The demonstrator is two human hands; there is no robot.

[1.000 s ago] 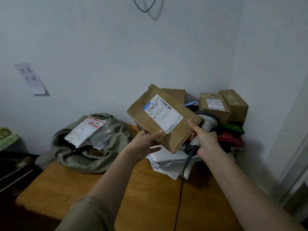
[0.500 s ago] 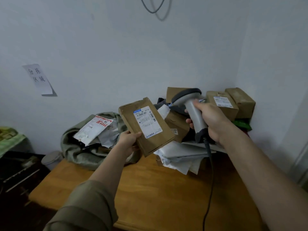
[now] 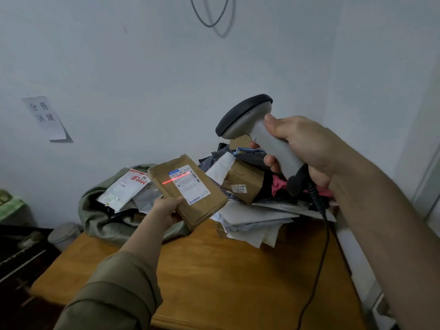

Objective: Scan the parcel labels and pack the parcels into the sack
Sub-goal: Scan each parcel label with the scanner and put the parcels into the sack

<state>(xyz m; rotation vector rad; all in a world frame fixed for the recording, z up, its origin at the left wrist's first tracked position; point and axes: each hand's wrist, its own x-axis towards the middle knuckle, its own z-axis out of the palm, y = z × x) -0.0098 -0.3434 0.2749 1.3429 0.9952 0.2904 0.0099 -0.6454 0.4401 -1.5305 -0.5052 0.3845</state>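
Observation:
My left hand (image 3: 166, 208) grips a flat brown cardboard parcel (image 3: 202, 208) by its lower left edge, held above the table with its white label (image 3: 190, 184) facing up. A red scan line crosses the label's top and the cardboard beside it. My right hand (image 3: 302, 148) holds a grey barcode scanner (image 3: 252, 120) by the handle, head aimed left and down at the parcel. Behind the parcel an olive green sack (image 3: 100, 210) lies open on the table's far left, with white mailers (image 3: 123, 189) sticking out of its mouth.
A heap of parcels (image 3: 245, 182) and white and grey mailer bags (image 3: 257, 220) fills the far right of the wooden table (image 3: 226, 282). The scanner's black cable (image 3: 323, 246) runs down over the table's right side. A grey tub (image 3: 63, 234) sits left of the table.
My right hand has lifted the scanner higher and nearer the camera, and the red scan line now shows on the label. My left hand keeps the parcel, lowered slightly toward the sack.

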